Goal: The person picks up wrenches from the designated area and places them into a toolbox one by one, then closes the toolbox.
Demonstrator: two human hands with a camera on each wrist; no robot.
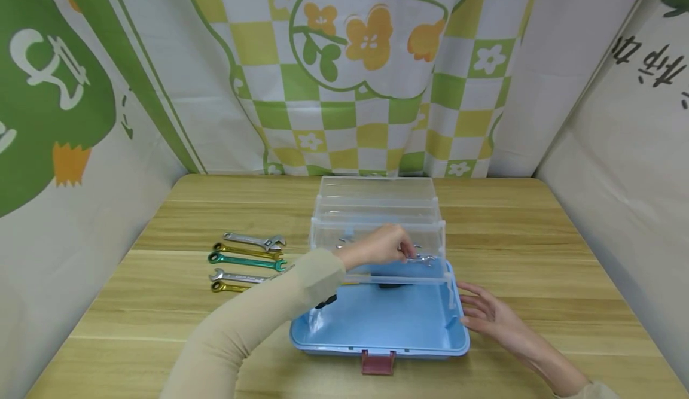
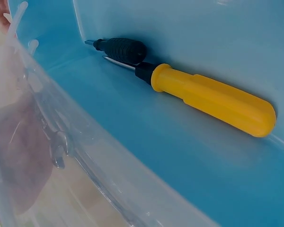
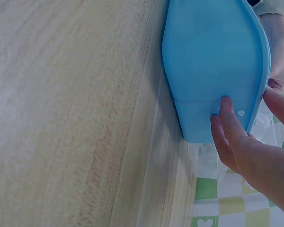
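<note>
My left hand [image 1: 384, 244] reaches over the light blue toolbox [image 1: 377, 321], fingers curled around a small silver open-end wrench [image 1: 425, 259] at the clear tray [image 1: 377, 207]. Through the plastic, the left wrist view shows a wrench's open jaw end [image 2: 60, 149] beside the blurred hand. My right hand [image 3: 255, 158] rests against the toolbox's right outer wall, its fairly straight fingers on the side and its thumb at the rim. A yellow-handled screwdriver [image 2: 217, 101] and a black-handled one [image 2: 120, 49] lie on the toolbox floor.
Left of the toolbox, an adjustable wrench [image 1: 255, 241], a green ratchet wrench [image 1: 244, 261] and several gold and silver wrenches lie in a stack of rows. The toolbox has a dark red latch [image 1: 378, 363] in front. A patterned curtain [image 1: 355, 118] hangs behind the table.
</note>
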